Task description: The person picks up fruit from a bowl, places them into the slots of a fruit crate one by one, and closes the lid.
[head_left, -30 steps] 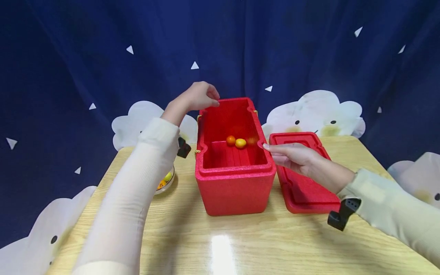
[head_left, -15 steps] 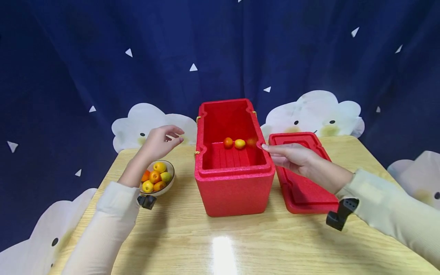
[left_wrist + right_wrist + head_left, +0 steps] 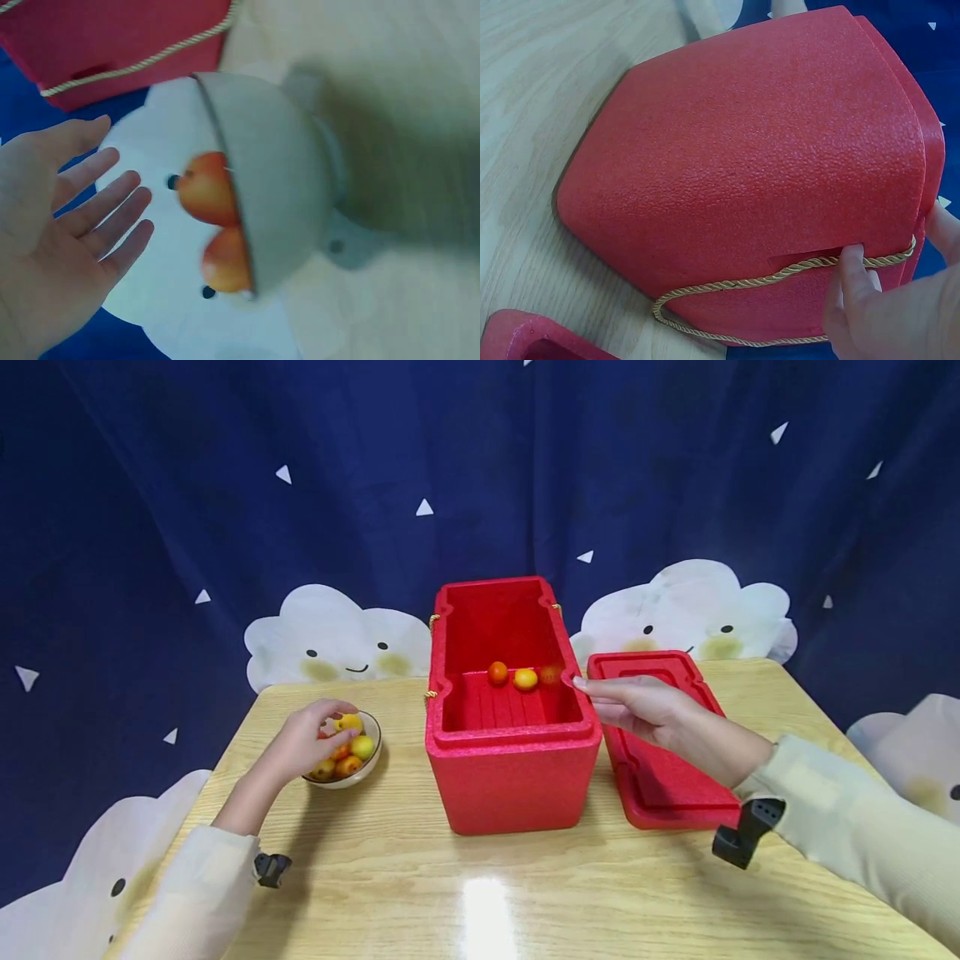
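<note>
Now we see our left hand (image 3: pixel 307 742) over the near rim of the small bowl (image 3: pixel 358 774), which stands on the wooden table (image 3: pixel 480 877) to the left of the red foam box (image 3: pixel 513 752). From the wrist view the fingers (image 3: pixel 112 206) are spread and nearly straight, just beside the bowl, and they hold nothing. In the bowl lie several small orange and yellow fruits (image 3: pixel 351 753).

Our right hand (image 3: pixel 648 708) rests on the right rim of the box, with the fingers stretched out flat; one fingertip (image 3: pixel 853 264) touches the gold cord (image 3: pixel 780 281) that runs around the outer wall. We cannot tell if the hand really grips the rim.

Inside the box, at the far end of its floor, lie three small fruits (image 3: pixel 524 677). The red lid (image 3: pixel 660 777) lies flat on the table, just beside the box on its right.
</note>
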Available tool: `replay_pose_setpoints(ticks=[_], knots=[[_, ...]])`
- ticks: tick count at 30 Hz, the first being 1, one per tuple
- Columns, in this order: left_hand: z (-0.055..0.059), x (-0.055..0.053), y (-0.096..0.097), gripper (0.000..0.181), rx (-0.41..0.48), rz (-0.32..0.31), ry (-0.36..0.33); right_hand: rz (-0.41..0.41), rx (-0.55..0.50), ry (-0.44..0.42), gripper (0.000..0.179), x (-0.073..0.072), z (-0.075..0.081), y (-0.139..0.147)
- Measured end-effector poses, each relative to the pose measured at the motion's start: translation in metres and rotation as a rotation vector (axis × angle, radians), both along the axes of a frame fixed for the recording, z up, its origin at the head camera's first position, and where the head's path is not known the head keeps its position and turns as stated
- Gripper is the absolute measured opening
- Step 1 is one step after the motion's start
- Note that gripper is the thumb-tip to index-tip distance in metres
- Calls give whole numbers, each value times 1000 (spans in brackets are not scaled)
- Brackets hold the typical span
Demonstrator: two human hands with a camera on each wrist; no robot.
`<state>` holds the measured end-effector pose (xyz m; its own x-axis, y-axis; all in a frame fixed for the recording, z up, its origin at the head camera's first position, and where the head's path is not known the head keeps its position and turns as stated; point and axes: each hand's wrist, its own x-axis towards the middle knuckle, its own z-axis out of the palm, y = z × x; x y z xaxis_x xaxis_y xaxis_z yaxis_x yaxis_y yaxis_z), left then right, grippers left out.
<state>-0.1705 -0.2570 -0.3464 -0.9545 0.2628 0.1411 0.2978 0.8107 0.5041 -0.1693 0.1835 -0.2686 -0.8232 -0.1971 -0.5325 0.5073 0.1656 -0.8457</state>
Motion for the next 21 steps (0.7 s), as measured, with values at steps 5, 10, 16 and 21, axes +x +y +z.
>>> replay_pose_setpoints(ticks=[5,10,16,21], knots=[[-14,7,-10,36,-107,-23,-34,4,-25,3,76,0,-1,0],[-19,9,-13,33,-163,-31,5,3,-44,-1,76,0,-1,0],[-21,7,-14,33,-209,-34,16,2,-45,3,75,0,-1,0],[-18,6,-13,31,-228,-41,13,3,-63,3,76,0,-2,0]])
